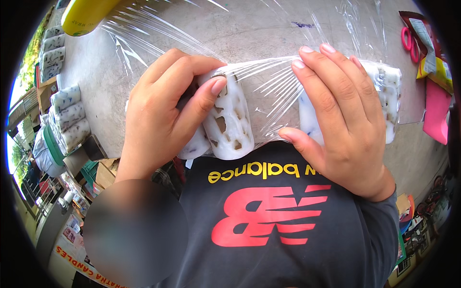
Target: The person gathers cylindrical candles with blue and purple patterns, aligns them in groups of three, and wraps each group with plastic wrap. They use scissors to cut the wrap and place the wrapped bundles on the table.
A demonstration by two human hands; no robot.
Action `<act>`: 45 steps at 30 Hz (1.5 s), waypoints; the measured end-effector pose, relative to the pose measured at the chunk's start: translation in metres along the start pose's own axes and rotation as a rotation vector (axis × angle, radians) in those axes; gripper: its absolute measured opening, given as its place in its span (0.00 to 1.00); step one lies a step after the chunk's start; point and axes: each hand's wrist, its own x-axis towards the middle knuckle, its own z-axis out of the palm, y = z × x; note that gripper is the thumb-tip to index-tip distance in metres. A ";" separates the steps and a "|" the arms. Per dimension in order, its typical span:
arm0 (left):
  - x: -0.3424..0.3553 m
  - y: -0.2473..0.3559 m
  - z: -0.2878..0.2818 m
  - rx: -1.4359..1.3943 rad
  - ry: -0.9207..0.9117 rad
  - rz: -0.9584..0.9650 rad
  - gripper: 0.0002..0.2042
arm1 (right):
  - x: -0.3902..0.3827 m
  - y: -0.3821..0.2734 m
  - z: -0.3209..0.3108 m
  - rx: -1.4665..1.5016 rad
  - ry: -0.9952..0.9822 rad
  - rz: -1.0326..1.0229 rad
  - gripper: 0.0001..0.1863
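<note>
My left hand point(175, 103) is closed round a white pillar candle with holes in its sides, its thumb and forefinger at the candle's far end. That holed candle point(230, 120) lies beside another white candle point(194, 144), partly hidden by the hand. Clear cling film point(273, 77) stretches in tight creases from the candle to my right hand point(336, 96). The right hand lies over the film with its fingers extended and thumb apart. White candles point(389, 96) wrapped in film show beside and beneath it, partly covered.
A yellow cling-film roll point(86, 17) lies at the far left on the grey table point(168, 29). Wrapped candles point(72, 115) are stacked along the left. Pink-handled scissors point(409, 44), colourful packets point(432, 62) and a pink item point(436, 113) lie at the right.
</note>
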 end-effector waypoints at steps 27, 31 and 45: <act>0.057 0.078 0.077 0.189 -0.129 0.810 0.35 | -0.019 0.156 -0.022 -0.556 0.170 0.532 0.11; 0.071 0.081 0.097 0.200 -0.111 0.785 0.40 | -0.019 0.140 -0.029 -0.298 0.127 0.531 0.09; 0.064 0.076 0.100 0.144 -0.083 0.808 0.37 | -0.014 0.140 -0.067 0.302 -0.072 0.808 0.17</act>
